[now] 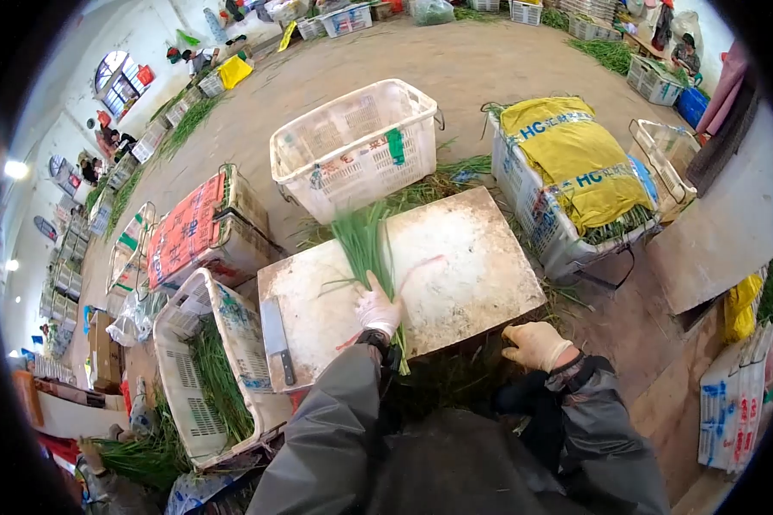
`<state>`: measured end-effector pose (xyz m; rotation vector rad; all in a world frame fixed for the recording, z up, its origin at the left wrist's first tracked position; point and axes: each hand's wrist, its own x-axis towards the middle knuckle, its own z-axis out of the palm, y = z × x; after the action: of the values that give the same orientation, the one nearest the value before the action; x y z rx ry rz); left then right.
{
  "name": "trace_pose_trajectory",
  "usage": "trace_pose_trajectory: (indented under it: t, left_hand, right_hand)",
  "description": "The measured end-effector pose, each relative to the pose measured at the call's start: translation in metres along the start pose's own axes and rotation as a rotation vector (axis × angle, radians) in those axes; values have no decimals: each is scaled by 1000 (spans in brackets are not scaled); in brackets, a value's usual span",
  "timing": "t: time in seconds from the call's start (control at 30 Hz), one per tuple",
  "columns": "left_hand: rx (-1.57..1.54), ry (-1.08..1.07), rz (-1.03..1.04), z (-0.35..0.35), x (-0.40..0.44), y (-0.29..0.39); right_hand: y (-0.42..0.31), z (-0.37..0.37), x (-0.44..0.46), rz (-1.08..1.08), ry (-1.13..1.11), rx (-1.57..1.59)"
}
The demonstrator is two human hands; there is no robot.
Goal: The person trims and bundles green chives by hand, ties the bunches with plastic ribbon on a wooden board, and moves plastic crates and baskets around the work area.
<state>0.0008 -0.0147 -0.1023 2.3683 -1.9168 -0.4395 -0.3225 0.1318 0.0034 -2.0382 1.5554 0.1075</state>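
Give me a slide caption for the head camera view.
Gloved left hand grips green stalks over a stained board bearing a knife.

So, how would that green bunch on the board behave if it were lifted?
The green bunch would probably flop at the far end, where thin leaves fan out beyond the left hand. Being slender stalks, it's likely light. Strands might slip loose: no tie shows, and a few stray across the board.
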Motion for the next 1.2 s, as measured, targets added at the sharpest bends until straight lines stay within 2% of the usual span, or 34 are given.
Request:
trace_pose_trajectory:
  t: [0.13, 0.23, 0.27, 0.3, 0.33, 0.37, 0.43, 0.5, 0.53, 0.57, 0.6, 0.67, 0.73, 0.77, 0.87, 0.9, 0.93, 1.0, 1.07, 1.1, 1.13, 1.17, 1.2]
  left_hand:
    - [-65, 46, -36, 12, 19, -15]
    - [27, 192, -81, 15, 40, -35]
    - [69, 53, -118, -24, 25, -22]
    - [83, 78, -95, 25, 65, -67]
    - [84, 70, -53, 38, 80, -78]
    - [60, 86, -23, 36, 80, -84]
    - [-57, 148, -4, 43, 91, -92]
    - [-237, 255, -37, 55, 101, -99]
    - [-153, 16, -140, 22, 82, -73]
    - [-135, 76, -129, 16, 76, -65]
    - [-89, 61, -169, 3, 59, -47]
    - [-152, 64, -57, -8, 36, -31]
    - [-83, 184, 27, 2, 29, -17]
    - [10, 190, 21, -16, -9, 16]
    - [-277, 172, 396, 15, -13, 8]
    - [-187, 163, 465, 8, -42, 24]
    - [-247, 114, 539, 11, -59, 32]
    - [-41, 89, 681, 9, -89, 52]
    - [-406, -9, 762, 68, -74, 48]
    - [-577, -43, 785, 100, -60, 43]
    - [-622, -160, 846, 104, -73, 51]
    - [-666, -285, 897, 104, -90, 61]
    - [-180, -87, 972, 76, -112, 84]
  right_hand:
    - [-5, -4, -3, -43, 35, -28]
    - [-8, -5, 0, -86, 28, -17]
    - [-7, -7, -5, -69, 29, -16]
    - [-15, -17, -8, -37, 12, 12]
    - [-16, -16, -8, -5, -4, 42]
    - [-22, -26, -22, -20, 92, 135]
    - [-23, -22, -20, 26, 122, 166]
    - [5, 31, 6, -180, 443, 99]
    - [5, 33, 11, -138, 390, 63]
    - [6, 38, 14, -128, 420, 45]
    - [2, 26, 1, -106, 341, 48]
    - [4, 24, -10, -123, 398, 47]
    - [8, 16, -33, -57, 397, 63]
    - [10, 14, -41, -32, 394, 71]
    - [29, 17, -53, -31, 538, 62]
    - [35, 11, -58, 21, 461, 85]
    - [41, 7, -66, 28, 490, 106]
    - [57, 6, -76, 34, 547, 147]
    - [85, 11, -84, 113, 482, 168]
    - [102, 19, -96, 1, 632, 300]
    - [115, 19, -108, 122, 607, 234]
    - [124, 2, -125, 288, 403, 247]
    - [142, 7, -129, 317, 471, 224]
